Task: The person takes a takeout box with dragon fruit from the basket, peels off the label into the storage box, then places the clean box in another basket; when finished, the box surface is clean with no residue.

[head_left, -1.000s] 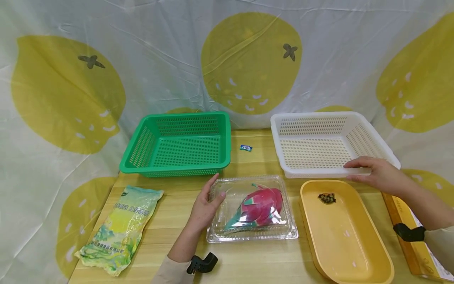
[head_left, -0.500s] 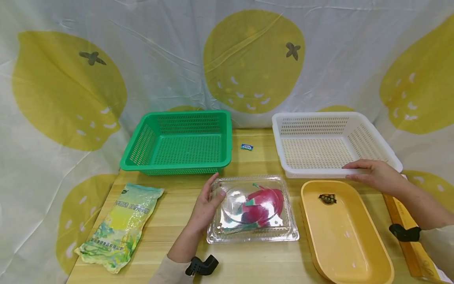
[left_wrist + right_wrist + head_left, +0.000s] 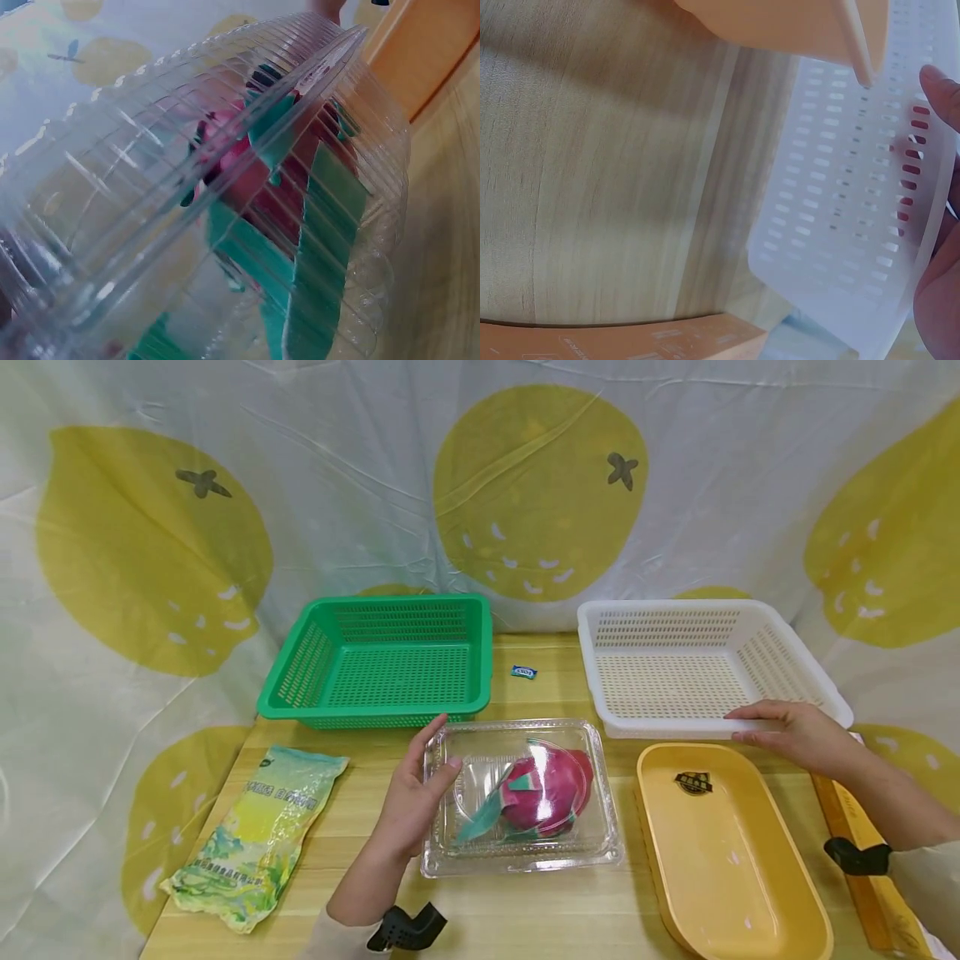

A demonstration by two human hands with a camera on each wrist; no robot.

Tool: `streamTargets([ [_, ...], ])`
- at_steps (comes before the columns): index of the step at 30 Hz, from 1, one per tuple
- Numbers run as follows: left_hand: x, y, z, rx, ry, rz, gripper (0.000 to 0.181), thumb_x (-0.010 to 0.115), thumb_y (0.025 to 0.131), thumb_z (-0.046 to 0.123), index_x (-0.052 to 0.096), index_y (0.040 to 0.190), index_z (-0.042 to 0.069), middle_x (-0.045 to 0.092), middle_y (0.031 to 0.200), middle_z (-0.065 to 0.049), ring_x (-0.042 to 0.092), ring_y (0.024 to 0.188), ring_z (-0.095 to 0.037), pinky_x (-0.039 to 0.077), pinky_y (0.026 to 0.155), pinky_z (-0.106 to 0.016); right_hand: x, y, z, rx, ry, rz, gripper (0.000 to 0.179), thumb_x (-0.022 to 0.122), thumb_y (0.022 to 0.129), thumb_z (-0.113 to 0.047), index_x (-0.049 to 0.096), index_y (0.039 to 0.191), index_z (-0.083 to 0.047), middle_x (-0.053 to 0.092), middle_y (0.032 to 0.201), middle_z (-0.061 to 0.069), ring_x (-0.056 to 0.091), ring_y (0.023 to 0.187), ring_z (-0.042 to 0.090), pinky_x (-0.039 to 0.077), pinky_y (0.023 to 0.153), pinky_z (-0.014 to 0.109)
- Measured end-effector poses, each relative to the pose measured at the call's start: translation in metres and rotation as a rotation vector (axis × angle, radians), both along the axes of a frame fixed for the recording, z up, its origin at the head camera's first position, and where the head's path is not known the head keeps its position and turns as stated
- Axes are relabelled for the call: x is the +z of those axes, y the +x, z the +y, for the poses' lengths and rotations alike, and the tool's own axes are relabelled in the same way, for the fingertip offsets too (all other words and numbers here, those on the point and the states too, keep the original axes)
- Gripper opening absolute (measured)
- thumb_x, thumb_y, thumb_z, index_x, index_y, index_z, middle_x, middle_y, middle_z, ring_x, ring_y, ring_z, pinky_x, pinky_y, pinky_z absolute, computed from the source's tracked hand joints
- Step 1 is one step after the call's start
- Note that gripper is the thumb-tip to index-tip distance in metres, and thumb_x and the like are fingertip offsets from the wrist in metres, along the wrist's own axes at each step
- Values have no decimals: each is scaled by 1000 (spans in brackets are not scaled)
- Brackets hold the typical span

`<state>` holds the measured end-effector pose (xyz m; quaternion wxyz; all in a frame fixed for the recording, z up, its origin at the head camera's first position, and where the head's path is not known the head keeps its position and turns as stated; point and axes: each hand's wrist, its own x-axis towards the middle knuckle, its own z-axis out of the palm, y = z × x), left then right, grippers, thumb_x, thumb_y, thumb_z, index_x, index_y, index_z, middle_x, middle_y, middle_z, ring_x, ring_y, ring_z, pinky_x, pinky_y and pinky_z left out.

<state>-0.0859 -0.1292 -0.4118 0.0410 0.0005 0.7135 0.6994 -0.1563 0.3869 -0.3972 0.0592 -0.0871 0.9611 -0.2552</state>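
Note:
My left hand (image 3: 412, 793) grips the left side of a clear plastic clamshell box (image 3: 480, 860), thumb on the lid and fingers along the side. Through the lid shows a pink and green dragon fruit (image 3: 547, 785); it fills the middle of the left wrist view as well. The box's left end sits slightly raised. My right hand (image 3: 802, 735) holds the front rim of a white slotted basket (image 3: 667, 727), fingers inside it and thumb outside. In the right wrist view, fingers show reddish through the basket's slots.
A green basket (image 3: 397, 714) stands at the back left, with a small blue candy packet (image 3: 523, 672) to its right. A yellow-green food bag (image 3: 258, 839) lies at left. At right are a deep orange tray (image 3: 720, 860) and an orange carton (image 3: 862, 860).
My left hand and the clear box have shifted left, the box's left end lifting a little. The dragon fruit has rolled inside the box. My right hand has stayed at the white basket's rim.

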Motion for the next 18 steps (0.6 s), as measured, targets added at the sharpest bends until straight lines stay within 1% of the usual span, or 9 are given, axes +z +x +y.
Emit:
streamTargets([
  [3,13,0,0,1,14,31,63,62,101,10,37,158,21,25,168,-7,7,160,-34,22,120,-70,-1,0,0,5,-6,4,38,74,95,-35,74,123,-9,71,122,24,49,89,-11,46,69,16],
  [6,26,-3,4,8,32,66,62,61,101,8,38,157,21,31,165,-10,15,158,-33,33,115,-70,-2,0,1,7,-15,9,37,74,94,-33,74,123,-9,71,122,24,47,90,-14,46,69,15],
  [8,34,-7,7,13,28,97,62,61,101,7,39,157,21,34,163,-11,19,157,-33,33,116,-68,-2,0,2,8,-16,16,37,75,94,-33,74,122,-10,71,122,24,46,91,-17,45,69,14],
  [10,42,-13,11,19,33,128,61,61,100,5,40,156,20,37,161,-12,24,156,-32,34,116,-66,-3,0,2,7,-15,18,37,75,94,-34,74,122,-10,71,122,24,44,91,-19,45,70,13],
  [12,50,-20,16,26,28,152,61,61,100,6,41,156,21,38,161,-10,26,155,-29,33,119,-62,-3,0,2,7,-10,23,38,75,93,-34,75,122,-10,70,123,25,42,92,-21,44,70,11],
  [14,58,-27,22,29,37,170,61,61,100,7,42,156,22,38,161,-8,27,154,-27,36,118,-61,-2,1,2,4,-6,26,37,75,93,-35,75,122,-10,70,123,25,41,92,-22,43,71,11],
  [15,62,-31,26,29,48,175,61,61,100,7,42,155,23,38,161,-7,28,154,-26,37,117,-60,-2,1,2,2,-5,25,37,75,94,-35,75,122,-10,70,123,25,41,92,-21,43,71,11],
  [18,73,-44,39,21,64,186,60,61,100,9,42,155,26,37,162,-4,28,154,-24,36,119,-58,-3,1,0,3,-10,23,36,75,93,-33,75,121,-10,71,121,24,45,89,-15,44,69,14],
])
